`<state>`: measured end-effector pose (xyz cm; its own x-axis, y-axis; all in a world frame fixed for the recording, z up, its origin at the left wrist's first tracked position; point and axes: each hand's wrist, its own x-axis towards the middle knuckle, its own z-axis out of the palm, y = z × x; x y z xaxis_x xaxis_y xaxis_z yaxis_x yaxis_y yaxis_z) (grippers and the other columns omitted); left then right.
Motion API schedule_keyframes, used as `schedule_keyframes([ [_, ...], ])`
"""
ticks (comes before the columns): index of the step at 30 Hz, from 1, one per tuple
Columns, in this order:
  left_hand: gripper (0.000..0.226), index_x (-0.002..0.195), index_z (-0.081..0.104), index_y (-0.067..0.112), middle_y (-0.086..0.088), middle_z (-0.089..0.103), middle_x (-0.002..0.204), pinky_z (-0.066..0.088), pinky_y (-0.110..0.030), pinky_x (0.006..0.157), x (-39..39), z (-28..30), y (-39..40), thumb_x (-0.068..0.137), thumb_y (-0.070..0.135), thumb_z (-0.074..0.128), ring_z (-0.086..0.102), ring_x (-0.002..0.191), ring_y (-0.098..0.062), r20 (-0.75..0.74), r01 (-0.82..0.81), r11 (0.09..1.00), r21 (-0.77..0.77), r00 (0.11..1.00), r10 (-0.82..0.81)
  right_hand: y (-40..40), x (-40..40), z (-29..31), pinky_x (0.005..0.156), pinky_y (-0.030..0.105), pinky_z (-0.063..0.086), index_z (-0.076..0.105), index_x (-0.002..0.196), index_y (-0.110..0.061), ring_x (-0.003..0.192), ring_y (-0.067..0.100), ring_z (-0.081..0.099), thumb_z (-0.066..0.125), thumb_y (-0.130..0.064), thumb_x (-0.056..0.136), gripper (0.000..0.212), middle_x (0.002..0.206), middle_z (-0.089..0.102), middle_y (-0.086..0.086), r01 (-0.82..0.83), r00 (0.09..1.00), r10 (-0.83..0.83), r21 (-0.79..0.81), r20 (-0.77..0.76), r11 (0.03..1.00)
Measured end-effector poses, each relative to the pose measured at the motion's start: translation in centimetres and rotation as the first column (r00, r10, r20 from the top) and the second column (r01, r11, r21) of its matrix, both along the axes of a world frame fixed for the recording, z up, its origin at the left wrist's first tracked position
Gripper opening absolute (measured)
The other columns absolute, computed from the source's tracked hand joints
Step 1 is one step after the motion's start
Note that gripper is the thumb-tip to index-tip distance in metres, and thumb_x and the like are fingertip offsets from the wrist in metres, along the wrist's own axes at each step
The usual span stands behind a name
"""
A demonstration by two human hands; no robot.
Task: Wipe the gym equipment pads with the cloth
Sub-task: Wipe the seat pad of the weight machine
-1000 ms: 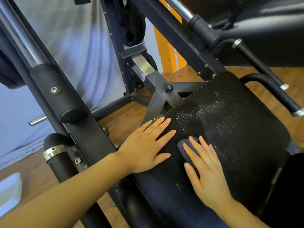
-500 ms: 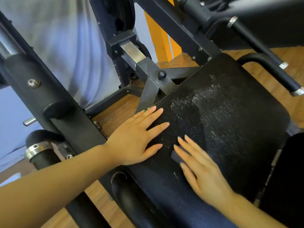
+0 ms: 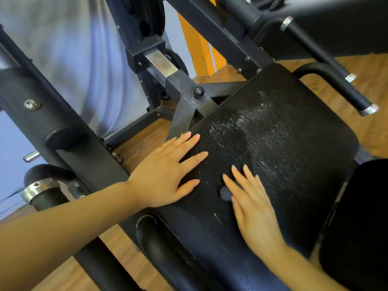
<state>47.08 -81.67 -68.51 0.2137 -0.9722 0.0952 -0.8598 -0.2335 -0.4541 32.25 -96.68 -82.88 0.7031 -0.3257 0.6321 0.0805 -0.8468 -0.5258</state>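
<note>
Black textured pad (image 3: pixel 283 143) lies under two flat hands. Left hand (image 3: pixel 165 175) presses it with fingers spread straight; right hand (image 3: pixel 252 208) presses the cloth (image 3: pixel 225 193), fingers straight, and only a small dark corner shows beside the thumb. Wet speckles glisten beyond the fingertips. Two chrome-tipped handles (image 3: pixel 340 89) stand past the pad; a steel frame (image 3: pixel 182 91) rises ahead of the left fingers.

Two hands are seen, the left hand (image 3: pixel 165 175) and the right hand (image 3: pixel 255 208). One black seat pad (image 3: pixel 294 143), one cloth (image 3: pixel 225 193) and two chrome-tipped handles (image 3: pixel 340 89) are counted.
</note>
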Motion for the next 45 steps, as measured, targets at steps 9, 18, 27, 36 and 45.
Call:
schedule_keyframes([
  [9, 0.062, 0.147, 0.04, 0.021, -0.017, 0.027, 0.156, 0.029, -0.051, 0.114, 0.0, 0.0, 0.0, 0.095, 0.054, 0.035, 0.022, 0.145, -0.034, -0.011, -0.003, 1.0, 0.013, 1.0, 0.003, -0.7, 3.3, 2.7, 0.117, 0.044, 0.023, 0.046, 0.14, -0.012, 0.143, 0.026, 0.023, 0.052, -0.003, 0.094, 0.048, 0.151, 0.035, 0.007, 0.137, 0.987, -0.129, 0.085, -0.1, 0.987],
  [18, 0.062, 0.147, 0.041, 0.023, -0.016, 0.027, 0.157, 0.027, -0.05, 0.115, 0.2, -0.1, 0.0, 0.095, 0.055, 0.033, 0.022, 0.146, -0.033, -0.013, -0.01, 1.0, 0.003, 1.0, 0.01, -2.9, 6.9, 5.7, 0.118, 0.039, 0.014, 0.046, 0.14, -0.012, 0.144, 0.029, 0.02, 0.048, -0.007, 0.098, 0.043, 0.152, 0.034, 0.01, 0.096, 0.995, -0.092, 0.123, -0.041, 0.988],
  [27, 0.061, 0.145, 0.043, 0.022, -0.017, 0.03, 0.155, 0.026, -0.047, 0.115, 0.0, 0.0, 0.0, 0.094, 0.054, 0.034, 0.025, 0.144, -0.034, 0.014, -0.005, 1.0, 0.018, 1.0, 0.005, -0.6, 0.7, 1.8, 0.114, 0.04, 0.018, 0.048, 0.139, -0.017, 0.142, 0.024, 0.023, 0.055, -0.008, 0.094, 0.046, 0.149, 0.032, -0.001, 0.101, 0.993, -0.09, 0.143, -0.081, 0.985],
  [36, 0.06, 0.146, 0.042, 0.023, -0.016, 0.029, 0.156, 0.027, -0.047, 0.115, 0.1, -0.2, 0.0, 0.095, 0.054, 0.034, 0.023, 0.145, -0.032, 0.027, -0.009, 1.0, 0.01, 1.0, 0.009, -4.9, 11.6, 9.4, 0.116, 0.03, 0.012, 0.043, 0.143, -0.016, 0.147, 0.025, 0.014, 0.044, -0.008, 0.1, 0.044, 0.156, 0.027, 0.006, 0.088, 0.996, -0.086, 0.1, -0.023, 0.991],
  [45, 0.06, 0.146, 0.043, 0.024, -0.015, 0.027, 0.157, 0.026, -0.045, 0.116, 0.3, -0.6, 0.0, 0.095, 0.054, 0.035, 0.02, 0.147, -0.03, 0.035, -0.001, 1.0, 0.001, 0.999, 0.001, -3.9, 8.7, 7.8, 0.119, 0.027, 0.008, 0.042, 0.143, -0.014, 0.146, 0.024, 0.012, 0.044, -0.003, 0.098, 0.046, 0.154, 0.024, 0.001, 0.053, 0.998, -0.048, 0.103, -0.043, 0.993],
])
